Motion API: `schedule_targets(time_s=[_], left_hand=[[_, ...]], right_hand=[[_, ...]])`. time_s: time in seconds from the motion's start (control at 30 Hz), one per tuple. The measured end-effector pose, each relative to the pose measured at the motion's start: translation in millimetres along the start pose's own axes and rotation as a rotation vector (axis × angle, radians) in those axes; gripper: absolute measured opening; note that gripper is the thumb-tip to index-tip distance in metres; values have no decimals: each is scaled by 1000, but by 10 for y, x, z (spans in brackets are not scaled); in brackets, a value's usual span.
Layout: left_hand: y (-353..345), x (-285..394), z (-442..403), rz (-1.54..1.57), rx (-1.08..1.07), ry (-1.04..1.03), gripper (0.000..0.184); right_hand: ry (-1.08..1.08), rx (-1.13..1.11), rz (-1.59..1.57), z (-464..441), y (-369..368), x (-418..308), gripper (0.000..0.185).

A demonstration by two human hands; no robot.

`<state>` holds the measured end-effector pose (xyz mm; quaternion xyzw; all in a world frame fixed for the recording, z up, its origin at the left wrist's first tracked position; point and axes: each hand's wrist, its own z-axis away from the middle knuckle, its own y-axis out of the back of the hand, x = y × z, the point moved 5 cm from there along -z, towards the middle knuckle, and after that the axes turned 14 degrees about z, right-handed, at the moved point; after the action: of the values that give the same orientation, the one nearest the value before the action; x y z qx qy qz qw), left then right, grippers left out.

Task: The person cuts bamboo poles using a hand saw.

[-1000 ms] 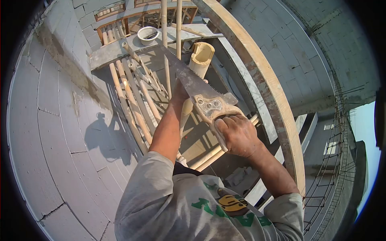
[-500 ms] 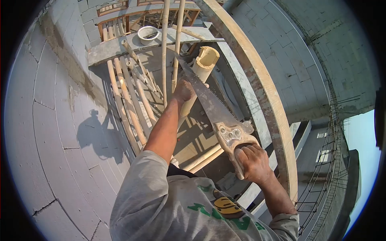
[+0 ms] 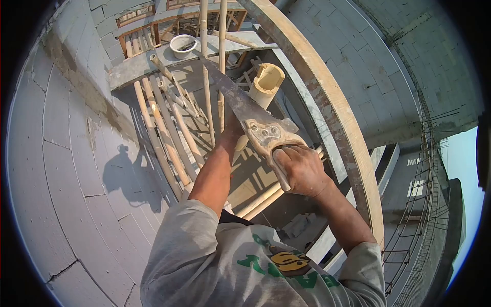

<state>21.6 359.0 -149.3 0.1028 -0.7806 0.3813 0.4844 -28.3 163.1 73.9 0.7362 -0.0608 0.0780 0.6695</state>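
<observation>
At 3 o'clock, your right hand (image 3: 302, 170) is curled tight around the scuffed, pale wooden handle (image 3: 259, 141) of a handsaw (image 3: 247, 107), whose dull, tapering metal blade slants toward 11 o'clock. Your left hand (image 3: 233, 125) is mostly hidden behind the saw, so its grip cannot be told; beyond, toward 12 o'clock, stands a tilted, hollow, smooth-walled yellowish tube (image 3: 262, 95) with a stepped, notched rim. At 10 o'clock lie slender round poles (image 3: 163, 130).
</observation>
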Motion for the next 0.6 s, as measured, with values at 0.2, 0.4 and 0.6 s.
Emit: schedule_targets(time_s=[0.2,0.4,0.6], left_hand=[[263,-508,-175,222,-46,91,37],[84,-2,142,455,-13,167,36],[-72,690,24,-36,-100,198,40]], right_hand=[[-61,-47,45,758,253,-161,25],[37,-44,72,-12,-31,-9,19],[-51,-53,82,865,304,-219,20]])
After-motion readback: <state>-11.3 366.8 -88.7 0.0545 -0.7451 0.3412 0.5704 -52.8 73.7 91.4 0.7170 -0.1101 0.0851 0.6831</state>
